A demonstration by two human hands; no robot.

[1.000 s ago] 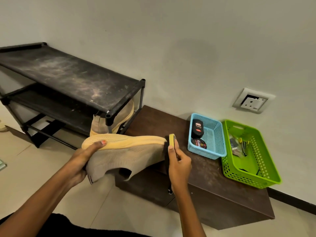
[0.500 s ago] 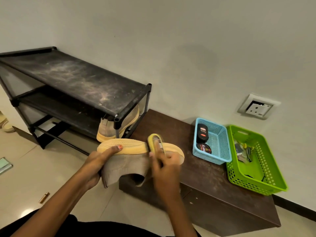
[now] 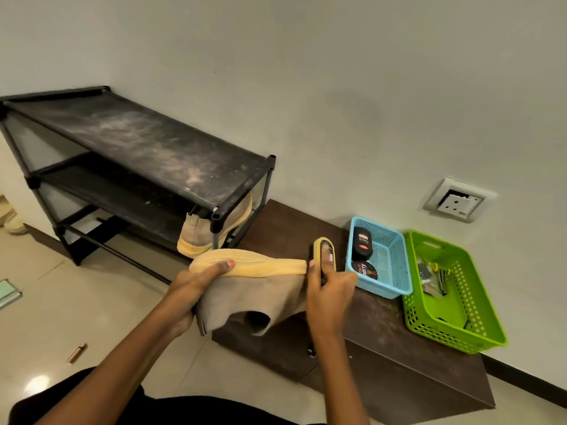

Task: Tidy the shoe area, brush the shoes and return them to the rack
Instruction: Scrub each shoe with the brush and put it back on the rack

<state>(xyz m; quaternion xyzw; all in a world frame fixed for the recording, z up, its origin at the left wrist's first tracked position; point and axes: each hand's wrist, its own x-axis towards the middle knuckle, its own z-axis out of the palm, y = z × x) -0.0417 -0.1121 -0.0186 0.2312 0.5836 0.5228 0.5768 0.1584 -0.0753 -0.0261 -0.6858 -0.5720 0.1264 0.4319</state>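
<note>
The beige knit shoe [image 3: 254,299] is held up in the air, turned with its yellow sole uppermost, just over the front left corner of the low brown cabinet [image 3: 377,320]. The left hand [image 3: 191,291] grips one end of it, fingers wrapped under the fabric and the thumb lying flat along the sole. The right hand [image 3: 329,294] is at the end nearer the cabinet's middle, fingers curled tight round a yellow brush [image 3: 324,254], which is set against that tip of the shoe.

Hard by the cabinet's left end stands the black shoe rack [image 3: 138,142], its top shelf streaked with pale dust. The matching second shoe [image 3: 211,231] sits on a lower shelf at the corner closest to the cabinet.

On the cabinet's top, toward the wall, is a blue basket [image 3: 395,262] holding a black bottle [image 3: 361,243] and a round tin [image 3: 365,270]. A green basket [image 3: 414,311] sits just beside it at the cabinet's right end, with a few small metal bits [image 3: 432,277] inside that I cannot make out. A white wall socket [image 3: 458,204] is on the wall above the cabinet. On the tiled floor well to the cabinet's left lies a small brass-coloured tube [image 3: 76,352].
</note>
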